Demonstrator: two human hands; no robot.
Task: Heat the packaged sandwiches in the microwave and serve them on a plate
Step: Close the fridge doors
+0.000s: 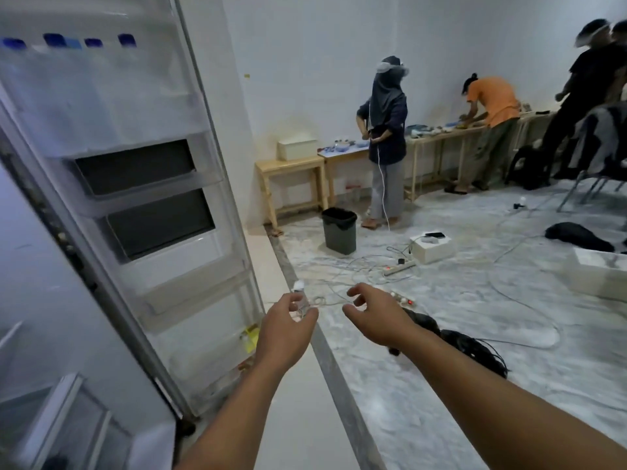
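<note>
The fridge door (142, 205) stands wide open on my left, its inner shelves facing me, with several blue-capped bottles (54, 40) in the top rack. My left hand (288, 330) hovers just right of the door's lower edge, fingers curled and apart, holding nothing. My right hand (373, 317) is held out beside it over the floor, fingers spread and empty. No sandwich, microwave or plate shows in this view. A small yellow packet (250, 338) lies in the door's lowest shelf.
A dark waste bin (339, 230) stands on the floor ahead. Cables and power strips (398, 266) lie tangled across the floor, with a black cable coil (475, 351) near my right arm. Wooden tables (291, 164) line the far wall, where several people stand.
</note>
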